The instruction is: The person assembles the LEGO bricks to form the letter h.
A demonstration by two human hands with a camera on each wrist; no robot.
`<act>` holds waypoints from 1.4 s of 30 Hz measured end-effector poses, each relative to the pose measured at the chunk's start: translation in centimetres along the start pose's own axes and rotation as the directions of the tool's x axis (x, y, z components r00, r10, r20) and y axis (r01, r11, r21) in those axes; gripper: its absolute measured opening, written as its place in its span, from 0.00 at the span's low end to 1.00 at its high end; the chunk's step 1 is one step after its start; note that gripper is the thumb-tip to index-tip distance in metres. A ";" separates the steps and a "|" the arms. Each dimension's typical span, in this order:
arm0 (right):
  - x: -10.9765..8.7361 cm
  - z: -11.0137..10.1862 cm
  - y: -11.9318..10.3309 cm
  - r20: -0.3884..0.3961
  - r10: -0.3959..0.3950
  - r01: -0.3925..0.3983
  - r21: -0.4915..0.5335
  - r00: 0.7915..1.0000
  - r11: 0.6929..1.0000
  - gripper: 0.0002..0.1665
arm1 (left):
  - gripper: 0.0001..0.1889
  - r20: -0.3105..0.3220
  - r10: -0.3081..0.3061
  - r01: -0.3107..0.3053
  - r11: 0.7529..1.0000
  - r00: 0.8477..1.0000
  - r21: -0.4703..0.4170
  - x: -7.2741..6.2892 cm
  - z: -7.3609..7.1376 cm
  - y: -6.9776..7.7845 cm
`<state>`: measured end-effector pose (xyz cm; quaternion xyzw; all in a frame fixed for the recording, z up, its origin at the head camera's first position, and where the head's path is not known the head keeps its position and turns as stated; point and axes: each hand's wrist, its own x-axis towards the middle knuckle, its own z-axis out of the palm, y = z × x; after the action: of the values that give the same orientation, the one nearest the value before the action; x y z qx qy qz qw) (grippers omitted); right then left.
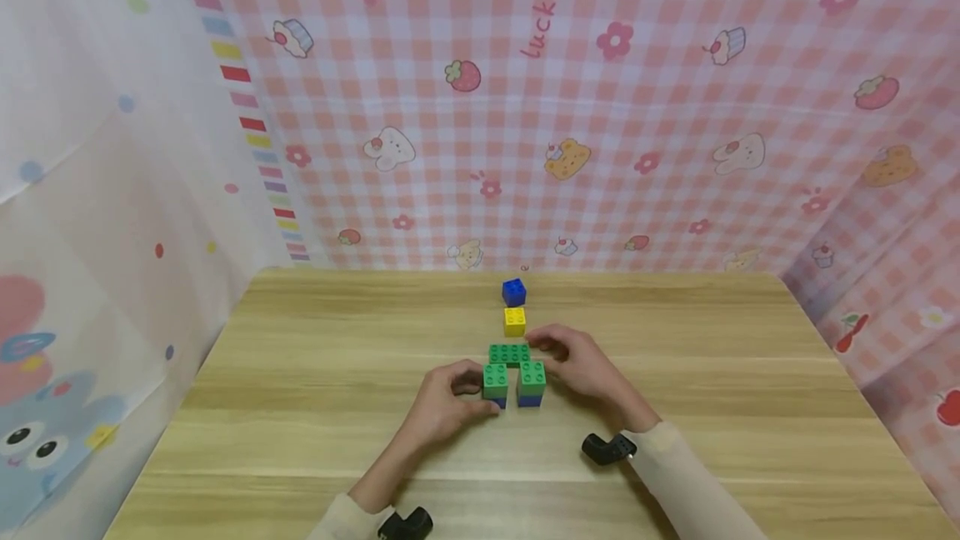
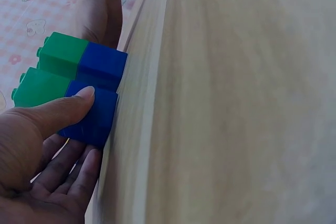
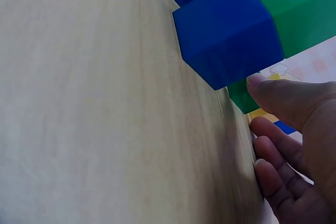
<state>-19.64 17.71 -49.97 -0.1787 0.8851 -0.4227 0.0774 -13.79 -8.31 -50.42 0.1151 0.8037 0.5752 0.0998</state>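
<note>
Two small stacks stand side by side, each a green brick on a blue one. My left hand (image 1: pixel 442 402) grips the left stack (image 1: pixel 495 386), its thumb across the blue brick (image 2: pixel 97 119) and its other fingers curled around the far side. The right stack (image 1: pixel 531 383) stands a narrow gap away. Just behind both lies a long green brick (image 1: pixel 509 354), studs up. My right hand (image 1: pixel 577 361) is at this brick's right end, thumb and forefinger around it; the right wrist view shows the thumb against the green brick (image 3: pixel 242 97). The right stack partly hides that thumb in the head view.
Behind the long brick, a yellow brick (image 1: pixel 514 322) and then a blue brick (image 1: pixel 513 292) stand in a line toward the back of the wooden table (image 1: pixel 315 357). A pink checked cloth (image 1: pixel 480 132) hangs along the table's back edge.
</note>
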 end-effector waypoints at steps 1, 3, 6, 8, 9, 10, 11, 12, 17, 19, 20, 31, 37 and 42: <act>0.0 0.1 0.1 0.001 -0.002 0.002 0.001 1.000 1.000 0.20 | 0.20 0.001 -0.003 0.003 1.000 1.000 -0.001 0.0 0.0 -0.1; 0.1 0.2 0.2 0.002 -0.009 0.009 0.001 1.000 1.000 0.20 | 0.21 0.003 -0.006 0.006 1.000 1.000 -0.003 0.0 0.0 -0.2; 0.1 0.2 0.3 0.004 -0.012 0.012 0.000 1.000 1.000 0.20 | 0.20 0.007 -0.011 0.011 1.000 1.000 -0.007 0.1 0.0 -0.2; 0.2 0.2 0.4 0.007 -0.013 0.013 -0.007 1.000 1.000 0.20 | 0.20 0.010 -0.019 0.019 1.000 1.000 -0.007 0.1 -0.1 -0.1; 0.2 0.2 0.3 0.008 -0.011 0.011 -0.012 1.000 1.000 0.21 | 0.20 0.011 -0.018 0.018 1.000 1.000 -0.005 0.1 -0.1 -0.1; 0.2 0.2 0.3 0.011 -0.009 0.009 -0.015 1.000 1.000 0.21 | 0.20 0.012 -0.020 0.020 1.000 1.000 -0.006 0.1 -0.1 -0.1; 0.2 0.2 0.3 0.012 -0.006 0.006 -0.018 1.000 1.000 0.22 | 0.20 0.013 -0.020 0.020 1.000 1.000 -0.003 0.2 -0.2 -0.1; 0.2 0.2 0.3 0.013 -0.003 0.003 -0.022 1.000 1.000 0.22 | 0.20 0.014 -0.025 0.025 1.000 1.000 0.000 0.2 -0.2 -0.1; 0.2 0.3 0.2 0.002 0.007 -0.007 -0.040 1.000 0.999 0.22 | 0.20 0.020 -0.036 0.036 0.999 0.999 -0.005 0.1 -0.3 -0.3; 0.1 0.3 0.2 -0.011 0.004 -0.004 -0.045 1.000 0.999 0.21 | 0.21 0.020 -0.038 0.038 0.999 0.999 -0.006 0.1 -0.2 -0.3; 0.1 0.3 0.2 -0.017 0.004 -0.004 -0.045 1.000 0.999 0.20 | 0.21 0.019 -0.039 0.039 0.999 0.999 -0.005 0.1 -0.2 -0.3; -0.2 0.0 -0.2 -0.047 0.008 -0.011 -0.061 0.999 0.998 0.18 | 0.20 0.019 -0.016 0.015 1.000 1.000 0.011 0.3 -0.1 0.0; -0.2 -0.4 -0.4 -0.065 0.030 -0.034 -0.063 0.997 0.997 0.18 | 0.21 0.030 -0.022 0.022 1.000 0.999 0.009 0.4 0.0 0.1; -0.5 -0.6 -0.8 -0.060 0.034 -0.037 -0.051 0.998 0.998 0.18 | 0.22 0.036 -0.026 0.025 1.000 0.999 0.012 0.2 -0.1 0.0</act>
<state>-19.17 17.85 -49.00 -0.1522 0.9008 -0.4030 0.0541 -14.05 -8.34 -50.40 0.1158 0.8065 0.5670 0.1211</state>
